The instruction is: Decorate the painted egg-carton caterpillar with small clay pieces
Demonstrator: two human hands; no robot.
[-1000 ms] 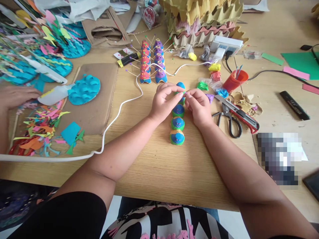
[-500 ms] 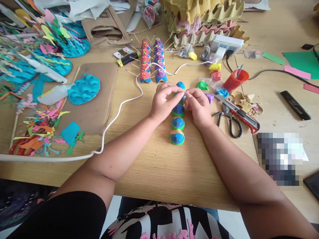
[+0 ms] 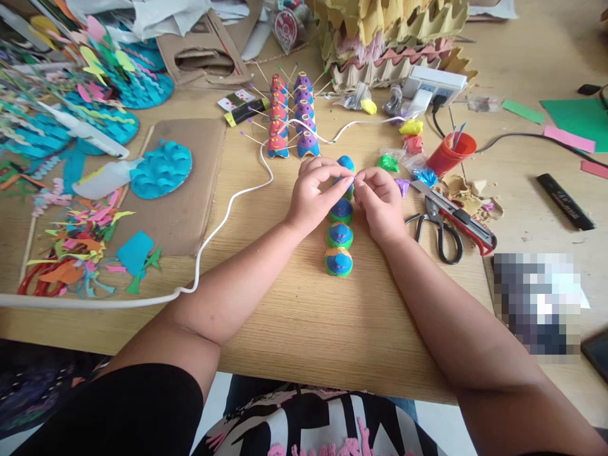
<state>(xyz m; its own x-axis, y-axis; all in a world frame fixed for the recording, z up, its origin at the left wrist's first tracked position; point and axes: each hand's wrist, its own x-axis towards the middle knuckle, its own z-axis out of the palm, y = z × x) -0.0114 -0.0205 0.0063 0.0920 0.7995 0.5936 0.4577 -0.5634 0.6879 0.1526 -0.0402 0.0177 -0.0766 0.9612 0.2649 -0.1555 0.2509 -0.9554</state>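
Observation:
My left hand [image 3: 319, 193] and my right hand [image 3: 380, 201] meet fingertip to fingertip, both pinching a tiny bit of purple clay [image 3: 354, 178]. Below them runs an upright row of blue-and-green egg-carton cups [image 3: 339, 261], partly covered by my fingers. The two nearest cups carry small faces; the farther ones are partly hidden. To the right of my right hand lies a lump of purple clay [image 3: 403, 186], with green clay [image 3: 388, 163] and blue clay [image 3: 425, 177] close by.
Scissors [image 3: 449, 240] and a red utility knife [image 3: 470, 226] lie right of my right hand, near an orange cup [image 3: 452, 155]. Red cups [image 3: 278, 126] and purple cups [image 3: 308, 144] with pins stand behind. A white cord [image 3: 228, 212] crosses left of my arm, beside cardboard [image 3: 175, 228].
Both hands keep the same pinch, with hardly any movement of the fingers. The whole view shifts very slightly.

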